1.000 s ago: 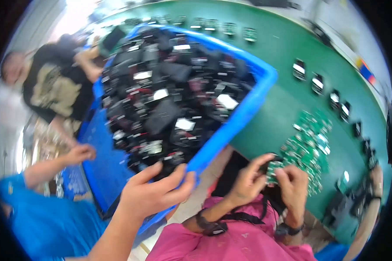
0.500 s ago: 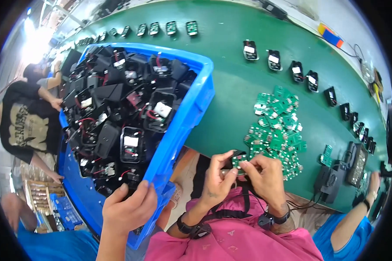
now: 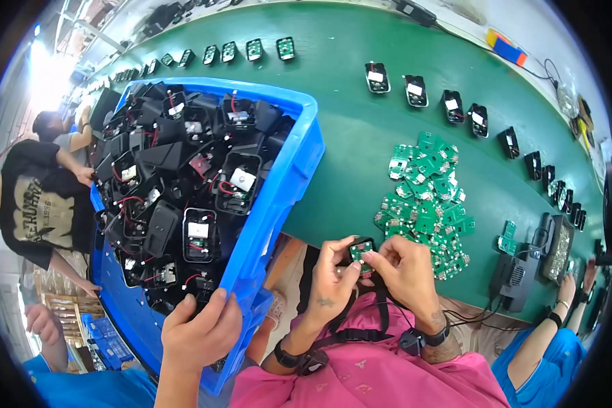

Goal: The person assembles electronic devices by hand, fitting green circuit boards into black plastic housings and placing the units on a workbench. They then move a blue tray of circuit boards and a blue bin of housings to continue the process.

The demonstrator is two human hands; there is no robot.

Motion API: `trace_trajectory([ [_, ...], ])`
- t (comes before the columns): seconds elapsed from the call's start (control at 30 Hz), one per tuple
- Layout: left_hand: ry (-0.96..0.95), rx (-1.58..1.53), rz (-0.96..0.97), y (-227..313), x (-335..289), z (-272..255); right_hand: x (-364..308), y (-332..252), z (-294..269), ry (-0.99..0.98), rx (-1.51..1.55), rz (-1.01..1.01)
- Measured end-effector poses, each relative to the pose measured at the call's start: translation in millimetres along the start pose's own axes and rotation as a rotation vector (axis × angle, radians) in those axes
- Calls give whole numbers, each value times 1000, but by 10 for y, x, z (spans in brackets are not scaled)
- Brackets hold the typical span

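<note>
In front of my pink top, my left hand (image 3: 331,282) grips a small black plastic casing (image 3: 353,260) from its left side, thumb along the near edge. A green circuit board (image 3: 362,250) sits in the casing's opening. My right hand (image 3: 406,273) is closed at the board's right side, thumb and fingertips pressed together on it. Its fingertips partly hide the board, so I cannot tell how fully it is seated. Just beyond my right hand lies a loose heap of green circuit boards (image 3: 425,211) on the green table (image 3: 326,197).
A blue bin (image 3: 299,156) full of black casings with red wires stands left; another person's hand (image 3: 207,330) is at its near edge. Casings (image 3: 416,91) line the table's far side. A black power unit (image 3: 517,277) stands right, near another worker's arms (image 3: 557,313).
My hands and the casing have shifted slightly left in view, and the casing's opening shows more. The blue bin is also a little further left. At right, a co-worker's second hand has appeared.
</note>
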State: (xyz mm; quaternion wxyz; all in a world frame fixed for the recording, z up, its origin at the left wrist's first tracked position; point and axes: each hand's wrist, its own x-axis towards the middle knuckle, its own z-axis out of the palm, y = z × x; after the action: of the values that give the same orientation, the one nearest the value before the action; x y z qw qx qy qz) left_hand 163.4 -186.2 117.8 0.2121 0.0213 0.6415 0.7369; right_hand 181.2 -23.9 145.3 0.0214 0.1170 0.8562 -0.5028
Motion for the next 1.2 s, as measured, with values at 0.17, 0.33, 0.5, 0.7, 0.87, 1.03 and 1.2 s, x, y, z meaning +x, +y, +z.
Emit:
trace_trajectory([
  [0.17, -57, -25, -52, 20, 41, 2, -13, -64, -22, -18, 193, 38],
  [0.33, -123, -4, -112, 126, 111, -52, 25, -125, -64, -142, 116, -8],
  [0.5, -142, -63, -56, 105, 118, -7, -11, -80, 99, -45, 209, -98],
  [0.7, -119, 39, 4, 116, 131, -1, -10, -48, 174, 46, 218, -98],
  [0.87, -187, -59, -246, 366, 299, -42, 92, -15, 32, -2, 315, -73],
  [1.03, -246, -246, -383, 484, 423, -2, 166, -121, -171, -146, 450, 114],
  [1.2, -272, -408, -469, 457, 520, 58, 157, -118, -169, -62, 570, 130],
])
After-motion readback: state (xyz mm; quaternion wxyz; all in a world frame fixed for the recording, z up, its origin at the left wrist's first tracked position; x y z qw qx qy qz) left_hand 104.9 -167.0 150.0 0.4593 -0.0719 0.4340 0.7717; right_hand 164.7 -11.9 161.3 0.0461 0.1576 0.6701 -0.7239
